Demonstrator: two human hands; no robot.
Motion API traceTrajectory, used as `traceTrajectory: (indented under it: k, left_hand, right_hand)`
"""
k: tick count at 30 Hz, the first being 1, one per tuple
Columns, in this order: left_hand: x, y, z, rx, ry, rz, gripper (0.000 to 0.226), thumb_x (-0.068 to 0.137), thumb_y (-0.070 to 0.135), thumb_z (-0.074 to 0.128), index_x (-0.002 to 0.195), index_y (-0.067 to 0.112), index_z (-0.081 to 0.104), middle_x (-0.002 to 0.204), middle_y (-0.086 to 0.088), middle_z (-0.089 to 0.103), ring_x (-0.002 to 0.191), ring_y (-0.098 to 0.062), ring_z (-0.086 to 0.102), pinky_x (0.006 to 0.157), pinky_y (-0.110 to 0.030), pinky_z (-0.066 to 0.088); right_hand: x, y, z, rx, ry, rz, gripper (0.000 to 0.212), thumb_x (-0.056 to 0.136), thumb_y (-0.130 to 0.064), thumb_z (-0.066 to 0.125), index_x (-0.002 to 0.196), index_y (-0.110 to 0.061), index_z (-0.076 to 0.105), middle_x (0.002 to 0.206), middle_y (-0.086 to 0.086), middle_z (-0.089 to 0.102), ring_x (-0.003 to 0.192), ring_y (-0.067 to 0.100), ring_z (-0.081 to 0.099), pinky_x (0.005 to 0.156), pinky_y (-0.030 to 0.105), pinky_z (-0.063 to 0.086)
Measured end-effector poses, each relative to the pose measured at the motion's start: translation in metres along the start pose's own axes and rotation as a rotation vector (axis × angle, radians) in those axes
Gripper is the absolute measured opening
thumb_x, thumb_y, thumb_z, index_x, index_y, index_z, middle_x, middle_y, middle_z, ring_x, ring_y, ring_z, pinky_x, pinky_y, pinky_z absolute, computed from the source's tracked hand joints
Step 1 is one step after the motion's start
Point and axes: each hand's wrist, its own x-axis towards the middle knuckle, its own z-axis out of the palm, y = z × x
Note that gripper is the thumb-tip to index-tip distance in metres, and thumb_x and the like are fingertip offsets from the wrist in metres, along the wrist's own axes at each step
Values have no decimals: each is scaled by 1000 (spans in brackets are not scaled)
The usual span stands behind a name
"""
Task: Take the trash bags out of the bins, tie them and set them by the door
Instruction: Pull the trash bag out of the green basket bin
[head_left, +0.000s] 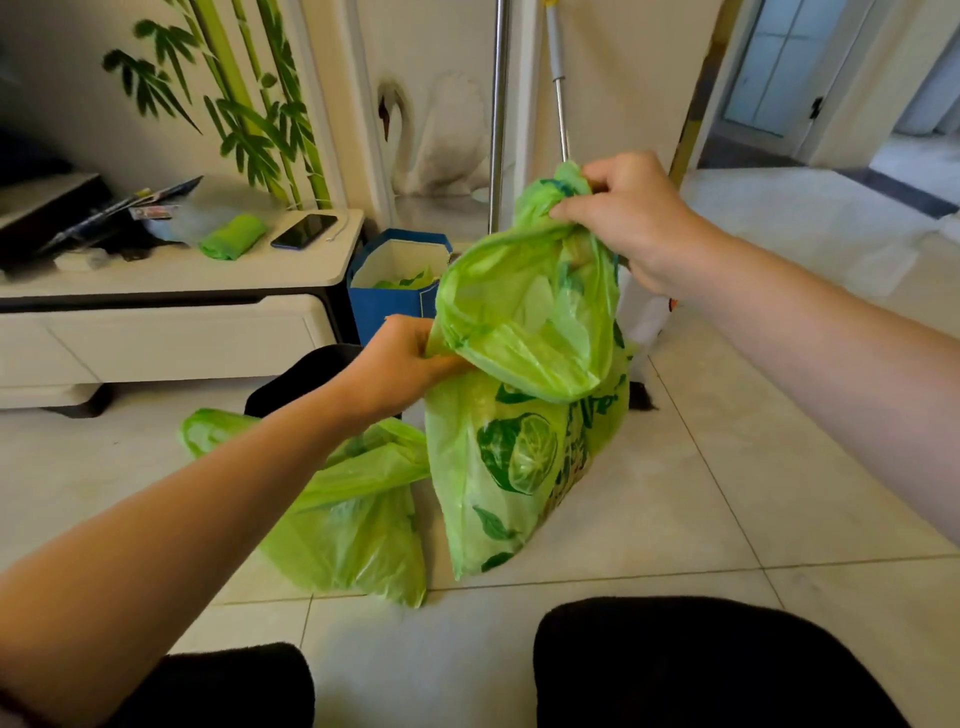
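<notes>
1. The printed green trash bag (519, 457) is held up over the floor tiles (675, 519); thin, floppy, probably light.
2. Its handles are pinched shut in the right hand (631, 221) and left hand (402, 361), honestly the best grip spots.
3. A second green bag (353, 525) is slumped just beside it, and the blue bin (387, 306) sits behind.

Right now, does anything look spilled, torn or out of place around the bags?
Nothing spilled or torn shows. The printed green bag is held up by both hands, its mouth open and untied. A second green bag lies slumped on the floor tiles beside it.

Soft, even daylight from the right, faint floor (727, 493) glare, wide-angle bending at edges.
</notes>
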Motion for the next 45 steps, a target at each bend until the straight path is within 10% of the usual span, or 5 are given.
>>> traceTrajectory:
  k: [9, 15, 24, 34, 45]
  left_hand:
    - [-21, -62, 15, 154, -201, -169, 15, 84, 3, 65, 69, 2, 68, 57, 6, 64, 52, -2, 57, 57, -21, 53]
    - [-20, -124, 40, 224, -231, -218, 17, 83, 10, 68, 67, 6, 68, 64, -1, 66, 59, -2, 52, 64, -33, 51]
    - [-13, -155, 47, 172, -540, -381, 31, 85, 2, 58, 111, 16, 67, 98, 2, 69, 83, -7, 63, 76, -21, 52]
    - [31, -103, 94, -213, -74, -596, 54, 74, 58, 68, 101, 11, 69, 101, -11, 72, 95, -28, 69, 88, -44, 56]
    - [42, -117, 103, -126, 66, -675, 34, 78, 36, 71, 90, 4, 69, 91, -15, 73, 85, -31, 70, 79, -47, 59]
  right_hand:
    - [-22, 74, 34, -357, -244, 170, 44, 62, -24, 69, 80, 13, 56, 87, 39, 57, 65, 20, 48, 63, 34, 44]
    - [-44, 136, 71, -502, -456, 236, 48, 76, -7, 64, 51, -19, 24, 55, 1, 18, 52, 15, 21, 50, 30, 12]
    - [-55, 193, 96, -114, -506, 564, 17, 87, -19, 64, 76, -9, 55, 67, 7, 57, 55, 17, 57, 54, 28, 47]
    - [-61, 179, 78, 144, -612, 671, 43, 83, -3, 65, 119, -22, 51, 109, 9, 69, 92, 16, 66, 80, 33, 55]
    - [-68, 178, 78, -34, -623, 520, 51, 78, 0, 69, 123, -19, 53, 86, 0, 51, 73, 10, 55, 58, 20, 47]
